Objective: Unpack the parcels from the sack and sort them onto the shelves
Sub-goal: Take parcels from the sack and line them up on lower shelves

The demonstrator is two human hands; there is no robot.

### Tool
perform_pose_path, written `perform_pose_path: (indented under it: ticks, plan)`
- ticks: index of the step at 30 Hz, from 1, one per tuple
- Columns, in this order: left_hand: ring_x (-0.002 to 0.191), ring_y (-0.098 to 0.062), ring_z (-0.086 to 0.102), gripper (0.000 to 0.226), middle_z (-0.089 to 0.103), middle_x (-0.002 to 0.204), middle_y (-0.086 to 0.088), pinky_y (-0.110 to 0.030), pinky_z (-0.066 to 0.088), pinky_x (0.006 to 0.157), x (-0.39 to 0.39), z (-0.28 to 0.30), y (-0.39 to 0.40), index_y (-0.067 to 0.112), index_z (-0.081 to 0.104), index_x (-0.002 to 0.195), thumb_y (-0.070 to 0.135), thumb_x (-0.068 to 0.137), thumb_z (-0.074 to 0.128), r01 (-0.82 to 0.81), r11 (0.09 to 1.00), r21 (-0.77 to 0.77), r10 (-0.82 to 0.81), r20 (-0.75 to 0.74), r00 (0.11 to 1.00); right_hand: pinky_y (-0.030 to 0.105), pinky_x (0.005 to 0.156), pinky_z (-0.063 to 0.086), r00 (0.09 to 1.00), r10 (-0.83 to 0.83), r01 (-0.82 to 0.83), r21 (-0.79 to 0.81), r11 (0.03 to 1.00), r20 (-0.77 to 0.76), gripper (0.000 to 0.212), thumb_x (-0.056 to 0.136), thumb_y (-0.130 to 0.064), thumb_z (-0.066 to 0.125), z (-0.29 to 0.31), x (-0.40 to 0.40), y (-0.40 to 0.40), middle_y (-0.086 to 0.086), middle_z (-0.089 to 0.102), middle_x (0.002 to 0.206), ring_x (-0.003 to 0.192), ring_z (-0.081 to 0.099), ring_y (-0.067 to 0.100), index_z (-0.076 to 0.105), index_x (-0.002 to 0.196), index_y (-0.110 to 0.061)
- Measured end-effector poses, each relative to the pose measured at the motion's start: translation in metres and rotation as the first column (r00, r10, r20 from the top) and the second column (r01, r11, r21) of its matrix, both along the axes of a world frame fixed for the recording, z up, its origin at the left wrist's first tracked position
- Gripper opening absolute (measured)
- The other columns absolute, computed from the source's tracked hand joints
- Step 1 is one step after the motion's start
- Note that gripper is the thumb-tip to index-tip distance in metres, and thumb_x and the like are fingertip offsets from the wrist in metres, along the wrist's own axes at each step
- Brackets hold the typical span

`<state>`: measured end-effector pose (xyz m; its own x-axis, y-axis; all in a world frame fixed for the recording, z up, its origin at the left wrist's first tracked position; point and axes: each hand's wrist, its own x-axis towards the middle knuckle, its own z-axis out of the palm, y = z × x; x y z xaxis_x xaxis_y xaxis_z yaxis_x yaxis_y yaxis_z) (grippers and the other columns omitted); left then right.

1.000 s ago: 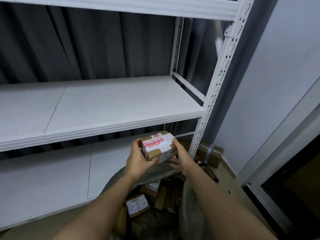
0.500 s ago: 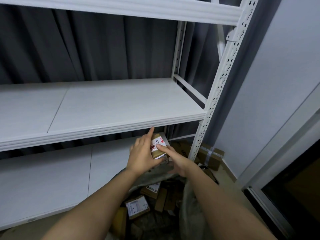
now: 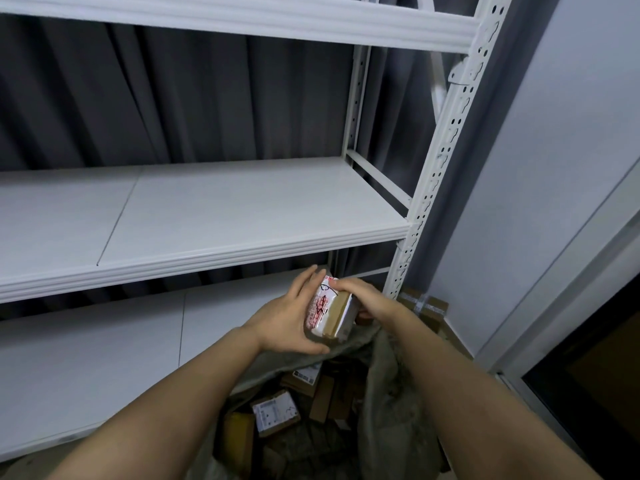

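A small cardboard parcel (image 3: 330,311) with a white and red label is held between both hands, tipped on its side, just above the sack's mouth. My left hand (image 3: 289,315) grips its left face and underside. My right hand (image 3: 369,301) holds its top and right side. The grey sack (image 3: 384,389) stands open below, with several small cardboard parcels (image 3: 275,412) lying inside. The white middle shelf (image 3: 214,216) is right above my hands and the lower shelf (image 3: 104,351) is to their left.
The white perforated shelf upright (image 3: 433,174) rises just right of my hands. Cardboard boxes (image 3: 427,308) lie on the floor behind it by the grey wall. A dark curtain hangs behind the shelves. A door frame (image 3: 568,306) runs down the right side.
The parcel has been turned in my hands from label-up to standing on its side. Both hands have kept hold of it just below the middle shelf's edge.
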<state>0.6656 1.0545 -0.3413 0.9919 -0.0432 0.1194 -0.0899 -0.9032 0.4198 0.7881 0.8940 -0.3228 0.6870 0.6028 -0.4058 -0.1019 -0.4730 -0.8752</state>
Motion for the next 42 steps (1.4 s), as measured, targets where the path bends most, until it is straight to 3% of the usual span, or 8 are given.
perform_pose_path:
  ticks: [8, 15, 18, 22, 25, 29, 38, 42]
  plan:
    - [0.09, -0.023, 0.06, 0.109, 0.019, 0.144, 0.001, -0.028, 0.043, 0.058, 0.005, 0.009, -0.02, 0.021, 0.008, 0.149, 0.064, 0.064, 0.062, -0.084, 0.985, 0.148, 0.067, 0.12, 0.991, 0.03, 0.083, 0.039, 0.998, 0.068, -0.068, -0.041, 0.997, -0.003, 0.057, 0.08, -0.066, 0.056, 0.022, 0.006, -0.013, -0.003, 0.061, 0.119, 0.11, 0.054, 0.013, 0.054, 0.123, -0.029]
    - [0.104, -0.029, 0.055, 0.112, 0.028, 0.128, -0.009, -0.037, 0.052, 0.077, 0.02, 0.006, -0.063, 0.006, 0.025, 0.138, 0.056, 0.056, 0.083, -0.542, 0.788, -0.291, 0.581, 0.061, 0.812, 0.05, 0.1, 0.043, 0.848, -0.409, 0.435, 0.002, 0.9, -0.336, 0.078, 0.083, -0.068, 0.051, 0.003, -0.006, -0.018, 0.01, 0.041, 0.143, 0.123, 0.046, 0.036, 0.034, 0.145, -0.023]
    - [0.104, -0.029, 0.055, 0.11, 0.026, 0.127, -0.01, -0.038, 0.051, 0.085, 0.024, 0.006, -0.077, 0.006, 0.023, 0.136, 0.046, 0.056, 0.087, -0.575, 0.707, -0.412, 0.626, -0.014, 0.78, 0.046, 0.071, 0.057, 0.719, -0.33, 0.484, 0.1, 0.869, -0.612, 0.05, 0.083, -0.055, 0.061, -0.003, -0.012, -0.019, 0.014, 0.06, 0.115, 0.1, 0.062, 0.037, 0.061, 0.111, -0.013]
    - [0.105, -0.022, 0.052, 0.084, 0.029, 0.126, -0.006, -0.037, 0.046, 0.097, 0.023, 0.004, -0.083, 0.018, 0.031, 0.133, 0.052, 0.071, 0.076, -0.521, 0.653, -0.55, 0.552, -0.125, 0.824, 0.032, 0.051, 0.056, 0.711, -0.351, 0.546, 0.163, 0.822, -0.61, 0.031, 0.078, -0.043, 0.062, -0.005, -0.014, -0.026, 0.008, 0.072, 0.066, 0.06, 0.069, 0.022, 0.068, 0.079, -0.012]
    - [0.09, -0.014, 0.056, 0.042, 0.048, 0.123, -0.008, -0.03, 0.052, 0.081, 0.023, 0.012, -0.073, 0.021, 0.047, 0.111, 0.057, 0.091, 0.047, -0.538, 0.386, -0.75, 0.551, -0.28, 0.786, 0.03, 0.061, 0.055, 0.798, -0.356, 0.461, 0.112, 0.88, -0.485, 0.035, 0.079, -0.048, 0.056, -0.003, -0.008, -0.032, 0.005, 0.072, 0.073, 0.081, 0.066, 0.023, 0.067, 0.082, -0.016]
    - [0.08, -0.019, 0.069, 0.06, 0.07, 0.084, -0.003, -0.034, 0.059, 0.06, 0.018, 0.022, -0.058, 0.014, 0.058, 0.105, 0.068, 0.089, 0.037, -0.582, 0.078, -0.81, 0.312, -0.534, 0.786, 0.033, 0.07, 0.056, 0.877, -0.289, 0.352, 0.102, 0.931, -0.385, 0.038, 0.081, -0.054, 0.053, 0.002, -0.004, -0.036, 0.004, 0.073, 0.084, 0.092, 0.066, 0.023, 0.068, 0.085, -0.019]
    - [0.072, -0.019, 0.068, 0.049, 0.07, 0.059, 0.0, -0.033, 0.058, 0.066, 0.012, 0.037, -0.067, 0.013, 0.063, 0.091, 0.058, 0.089, 0.044, -0.591, 0.182, -0.786, 0.158, -0.57, 0.806, 0.029, 0.065, 0.052, 0.895, -0.313, 0.356, 0.086, 0.93, -0.318, 0.043, 0.086, -0.057, 0.046, 0.019, -0.028, -0.059, -0.003, 0.064, 0.051, 0.07, 0.064, 0.017, 0.061, 0.074, -0.018]
    - [0.065, -0.017, 0.069, 0.046, 0.07, 0.058, 0.0, -0.032, 0.058, 0.06, 0.003, 0.043, -0.091, 0.015, 0.063, 0.088, 0.056, 0.09, 0.043, -0.562, 0.265, -0.783, 0.068, -0.566, 0.821, 0.026, 0.06, 0.053, 0.871, -0.427, 0.456, 0.076, 0.887, -0.244, 0.046, 0.084, -0.062, 0.047, 0.02, -0.051, -0.09, -0.001, 0.072, 0.066, 0.077, 0.068, 0.016, 0.066, 0.078, -0.021]
